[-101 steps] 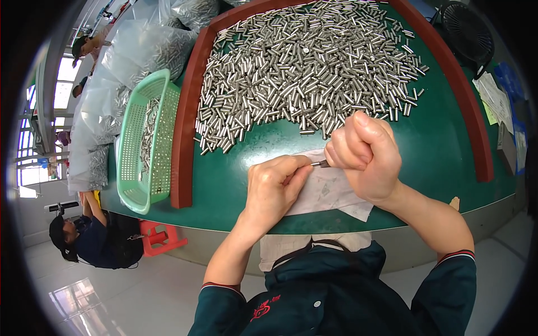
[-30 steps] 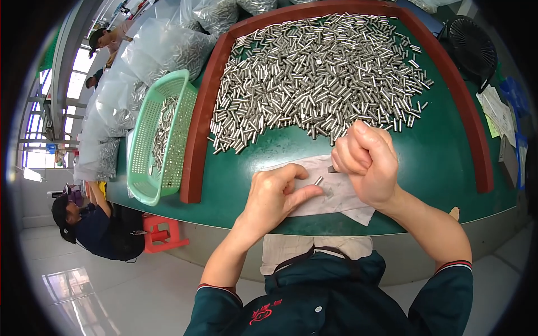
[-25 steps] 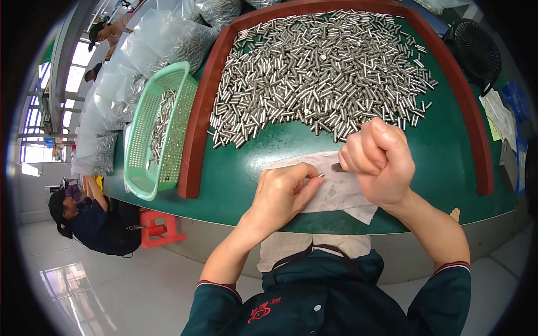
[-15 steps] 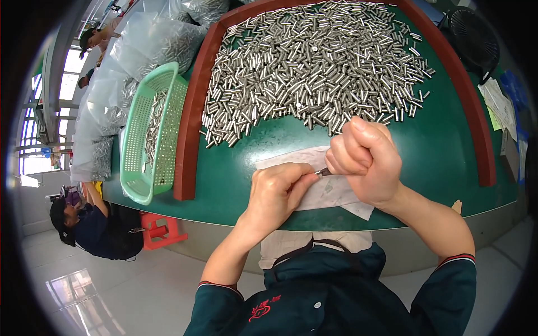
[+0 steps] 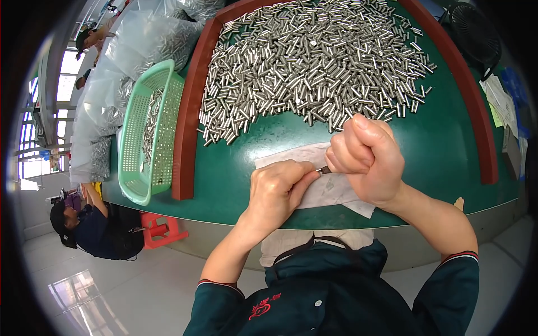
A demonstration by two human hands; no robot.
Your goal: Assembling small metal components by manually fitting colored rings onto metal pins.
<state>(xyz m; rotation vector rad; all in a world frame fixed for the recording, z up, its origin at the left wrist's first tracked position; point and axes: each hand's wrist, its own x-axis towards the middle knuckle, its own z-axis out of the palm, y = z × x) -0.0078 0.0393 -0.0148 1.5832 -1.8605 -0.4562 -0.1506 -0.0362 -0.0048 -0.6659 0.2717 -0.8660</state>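
Pinching pin (image 5: 324, 169) between left hand (image 5: 276, 191) fingers and clamped right hand (image 5: 367, 159) | above cloth (image 5: 330, 187) | better kept level, grip steady

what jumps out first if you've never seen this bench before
A big heap of small metal cylinders covers the far half of the green table, fenced by a red-brown rim. Nearer, the left hand and the fisted right hand meet at a small dark piece above a white cloth. A green basket sits left.
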